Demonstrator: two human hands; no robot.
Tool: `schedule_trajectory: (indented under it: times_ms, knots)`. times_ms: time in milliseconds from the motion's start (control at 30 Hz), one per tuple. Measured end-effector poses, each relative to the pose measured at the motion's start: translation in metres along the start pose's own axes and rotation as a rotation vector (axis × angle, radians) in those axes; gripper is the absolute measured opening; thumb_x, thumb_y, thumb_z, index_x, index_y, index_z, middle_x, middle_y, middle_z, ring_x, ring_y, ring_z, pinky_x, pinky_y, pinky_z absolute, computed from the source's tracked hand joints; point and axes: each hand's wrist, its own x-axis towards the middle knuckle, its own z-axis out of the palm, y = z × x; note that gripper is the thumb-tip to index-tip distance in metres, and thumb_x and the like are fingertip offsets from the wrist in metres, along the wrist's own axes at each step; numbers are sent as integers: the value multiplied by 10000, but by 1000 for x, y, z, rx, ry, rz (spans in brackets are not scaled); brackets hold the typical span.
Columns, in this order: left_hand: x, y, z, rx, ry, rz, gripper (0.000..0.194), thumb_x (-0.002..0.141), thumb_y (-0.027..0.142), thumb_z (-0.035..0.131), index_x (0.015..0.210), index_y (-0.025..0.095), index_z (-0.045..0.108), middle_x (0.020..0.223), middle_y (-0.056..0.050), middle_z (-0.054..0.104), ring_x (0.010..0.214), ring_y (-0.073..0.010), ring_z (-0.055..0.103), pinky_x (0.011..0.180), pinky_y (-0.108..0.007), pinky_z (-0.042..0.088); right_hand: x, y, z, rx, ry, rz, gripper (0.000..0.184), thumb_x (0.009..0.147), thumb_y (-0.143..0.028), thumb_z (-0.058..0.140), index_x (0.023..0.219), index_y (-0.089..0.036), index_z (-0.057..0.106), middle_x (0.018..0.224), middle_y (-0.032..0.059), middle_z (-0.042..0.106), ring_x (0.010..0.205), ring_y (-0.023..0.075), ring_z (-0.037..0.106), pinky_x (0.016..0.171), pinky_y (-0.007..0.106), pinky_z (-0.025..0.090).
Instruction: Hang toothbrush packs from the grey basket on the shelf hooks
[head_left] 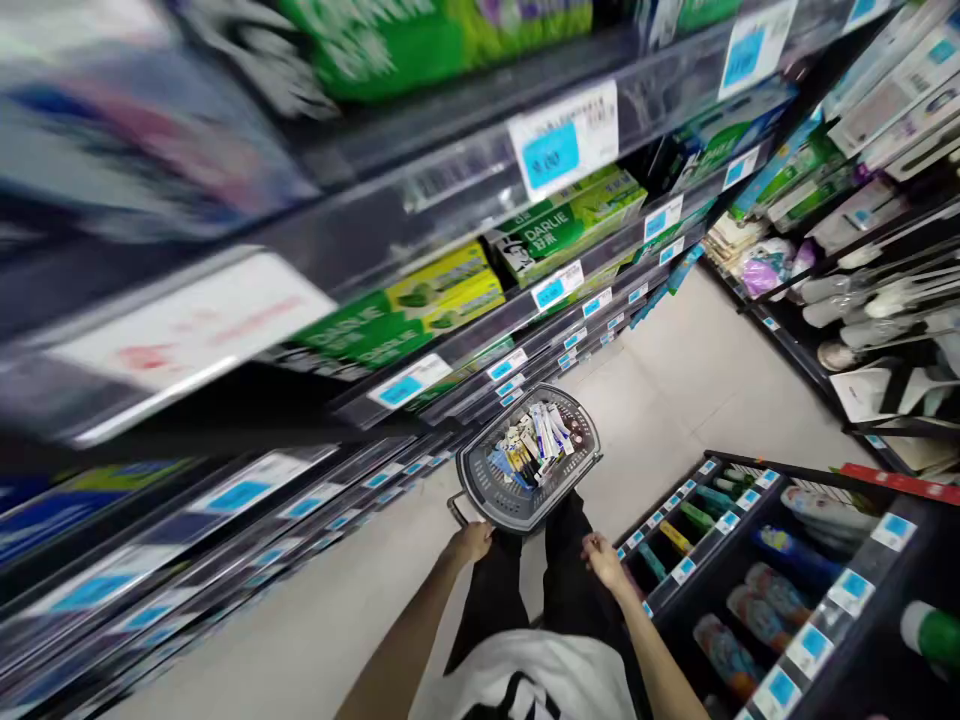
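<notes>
Head view: on your far left, the tall shelf (375,225) slants across, its nearest edge blurred around a white sign (191,325) with red print. Moving right along it, yellow-and-green DARLIE boxes (420,310) lie above blue-marked price tags, with more green boxes (566,225) beyond.

Now down to your left hand (471,541): fingers curled, right up against the near-left end of the grey basket (514,513), close by its loop handle (454,512). Whether you're gripping the handle or only resting there, I cannot tell. That basket sits ahead of your legs, just beyond your left hand and up to its right, with a jumble of slim packs (551,425) lying inside, mostly white and blue.

Across to your right hand (600,555): fingers loosely curled, by your right leg, apart from the basket, which lies ahead and to its left; how tightly it's closed, I cannot tell. Just right of it runs the low shelf (874,560), and farther up on the right, a rack of hanging packs (892,300).
</notes>
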Motion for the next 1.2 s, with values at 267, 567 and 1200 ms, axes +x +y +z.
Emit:
schedule_trajectory:
  times_ms: [267, 567, 1200]
  knots:
    - [143, -22, 96, 405, -156, -8, 198, 868, 150, 558, 987, 193, 710, 1123, -86, 706, 1075, -228, 663, 997, -347, 473, 93, 92, 21, -397, -256, 209, 220, 890, -314, 603, 703, -199, 618, 561, -5, 616, 563, 183, 632, 615, 279, 444]
    - [309, -75, 126, 465, -18, -59, 328, 852, 195, 621, 1176, 168, 668, 1413, -151, 563, 1344, -297, 494, 1134, -471, 395, 118, 116, 27, -531, 30, 14, 385, 1010, -393, 379, 835, -222, 675, 642, 59, 703, 630, 224, 695, 586, 273, 396]
    - [373, -108, 146, 227, 212, -177, 295, 770, 162, 637, 1032, 180, 771, 1109, -85, 758, 1012, -253, 713, 919, -372, 571, 157, 64, 0, -154, 114, -48, 440, 978, -509, 455, 672, -208, 555, 477, -19, 553, 439, 137, 532, 490, 238, 334]
